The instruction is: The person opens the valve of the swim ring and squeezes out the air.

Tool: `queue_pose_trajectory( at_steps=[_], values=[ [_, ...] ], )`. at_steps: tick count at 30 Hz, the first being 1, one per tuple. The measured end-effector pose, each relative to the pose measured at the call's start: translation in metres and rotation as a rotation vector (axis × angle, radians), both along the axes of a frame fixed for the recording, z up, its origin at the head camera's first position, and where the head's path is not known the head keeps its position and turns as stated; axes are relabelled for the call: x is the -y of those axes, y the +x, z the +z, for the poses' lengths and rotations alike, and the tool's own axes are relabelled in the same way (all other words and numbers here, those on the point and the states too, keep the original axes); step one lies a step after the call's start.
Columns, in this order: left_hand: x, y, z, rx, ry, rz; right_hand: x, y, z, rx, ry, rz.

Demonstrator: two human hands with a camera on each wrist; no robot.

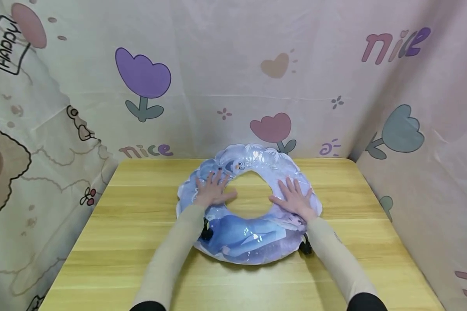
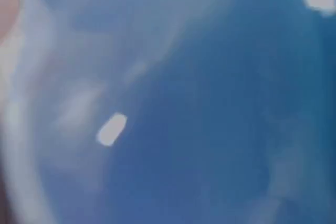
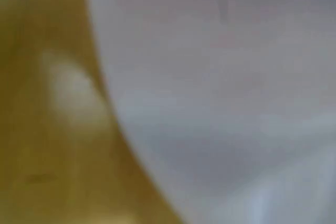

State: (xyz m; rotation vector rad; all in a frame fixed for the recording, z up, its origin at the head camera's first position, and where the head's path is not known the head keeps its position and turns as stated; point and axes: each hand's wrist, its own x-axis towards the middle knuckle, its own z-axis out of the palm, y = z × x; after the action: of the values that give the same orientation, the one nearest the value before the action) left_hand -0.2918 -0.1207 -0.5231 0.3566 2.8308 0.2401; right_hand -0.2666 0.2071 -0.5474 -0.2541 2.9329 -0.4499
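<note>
An inflated swim ring (image 1: pixel 253 239), blue and lilac with printed cartoon figures, lies flat on the wooden table (image 1: pixel 140 259). My left hand (image 1: pixel 211 191) rests spread on its left side, the thumb reaching over the center hole. On the right side of the ring, my right hand (image 1: pixel 295 199) lies with straight, parted fingers. Glossy blue vinyl of the swim ring (image 2: pixel 210 103) fills the left wrist view, blurred. Pale vinyl of the ring (image 3: pixel 220 87) curves beside the wood in the right wrist view.
A printed cloth (image 1: pixel 218 52) with flowers and lettering hangs behind the table and along both sides. Black wrist cameras (image 1: pixel 207 233) sit under both forearms, close over the ring. The ring lies toward the table's back edge.
</note>
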Motion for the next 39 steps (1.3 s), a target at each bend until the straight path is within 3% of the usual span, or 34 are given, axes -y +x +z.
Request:
queue_pose_trajectory(
  at_steps=[3, 8, 11, 14, 19, 23, 30, 34, 39],
  values=[
    [-0.002, 0.025, 0.013, -0.026, -0.034, -0.079, -0.001, 0.018, 0.012, -0.023, -0.006, 0.037],
    [-0.018, 0.090, 0.028, -0.092, -0.024, -0.183, 0.014, 0.071, 0.034, -0.040, 0.003, 0.154],
    [-0.037, 0.122, 0.026, -0.125, 0.016, -0.234, 0.030, 0.096, 0.038, -0.081, 0.008, 0.270],
    [-0.052, 0.142, 0.013, -0.165, 0.028, -0.254, 0.044, 0.110, 0.033, -0.140, 0.052, 0.372],
    [-0.054, 0.155, -0.021, -0.183, -0.069, -0.245, 0.049, 0.119, 0.009, -0.168, 0.152, 0.403],
    [-0.047, 0.158, -0.035, -0.191, -0.077, -0.263, 0.042, 0.119, -0.011, -0.205, 0.120, 0.414],
    [-0.019, 0.158, -0.048, -0.299, 0.076, -0.301, 0.014, 0.110, -0.020, -0.315, 0.075, 0.469],
    [0.005, 0.157, -0.051, -0.417, 0.107, -0.313, -0.003, 0.101, -0.021, -0.311, 0.067, 0.476],
    [0.030, 0.153, -0.050, -0.446, 0.115, -0.290, -0.018, 0.093, -0.023, -0.291, 0.033, 0.476]
  ],
)
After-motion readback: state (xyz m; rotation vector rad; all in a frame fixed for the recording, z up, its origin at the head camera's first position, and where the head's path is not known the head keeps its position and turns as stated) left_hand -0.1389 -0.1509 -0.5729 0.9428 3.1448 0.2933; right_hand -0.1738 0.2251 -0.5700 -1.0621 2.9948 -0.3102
